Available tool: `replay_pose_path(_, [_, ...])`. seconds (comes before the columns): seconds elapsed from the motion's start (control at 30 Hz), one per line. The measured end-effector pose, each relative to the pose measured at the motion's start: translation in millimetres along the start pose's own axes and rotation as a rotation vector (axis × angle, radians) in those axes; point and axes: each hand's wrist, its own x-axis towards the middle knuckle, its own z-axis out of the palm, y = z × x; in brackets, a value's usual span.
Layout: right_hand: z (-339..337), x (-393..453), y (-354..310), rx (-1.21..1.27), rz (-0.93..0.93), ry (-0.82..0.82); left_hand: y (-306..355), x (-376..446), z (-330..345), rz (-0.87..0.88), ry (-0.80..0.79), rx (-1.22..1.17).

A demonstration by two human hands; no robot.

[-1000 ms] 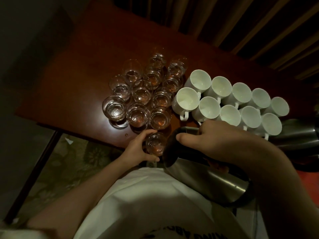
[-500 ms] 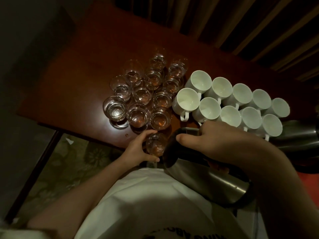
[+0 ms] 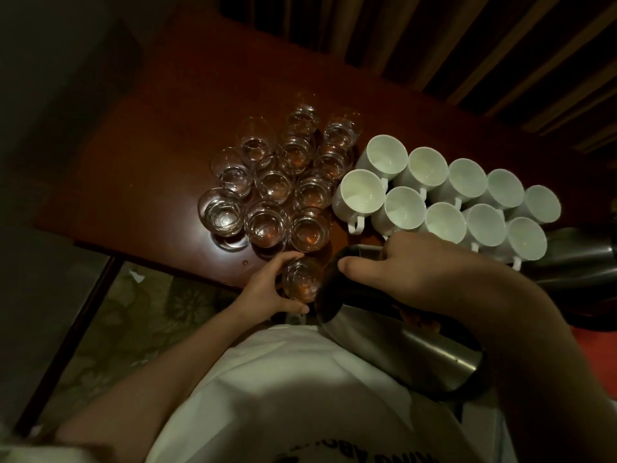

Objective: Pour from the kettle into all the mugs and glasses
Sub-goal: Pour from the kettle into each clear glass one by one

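I am tilting the brushed stainless-steel kettle with the black base ring (image 3: 400, 342), lower right of centre in the frame, its dark mouth leaning left toward the glass I hold. Judging by the bulk and the steel body, it is handling heavy and stiff, and the polished wall is probably slick; the handle along its upper side is the sound place to hold, and my right hand (image 3: 424, 272) is closing around it there, thumb lying forward near the rim, the other fingers curled under and hidden.

The dark red-brown polished wooden table (image 3: 140, 182) is filling the upper middle. On it the cluster of white ceramic mugs (image 3: 444, 198) is standing at centre right, touching one another; they look rigid, chippable, and empty as far as I can tell. The group of short clear drinking glasses (image 3: 280, 182) is standing packed just left of the mugs, several seeming to carry some liquid.

My left hand (image 3: 267, 289) is wrapping narrowly around one small clear glass (image 3: 302, 279) at the table's near edge, just beside the kettle mouth, thumb below and fingers above. This glass is handling light, fragile, smooth. I cannot tell whether a stream is running.
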Motion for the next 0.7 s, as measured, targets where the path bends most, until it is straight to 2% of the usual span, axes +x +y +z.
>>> replay_pose_path(0.7, [-1.2, -2.8, -2.5, 0.004, -0.021, 0.005, -0.1, 0.3, 0.5, 0.007, 0.0, -0.01])
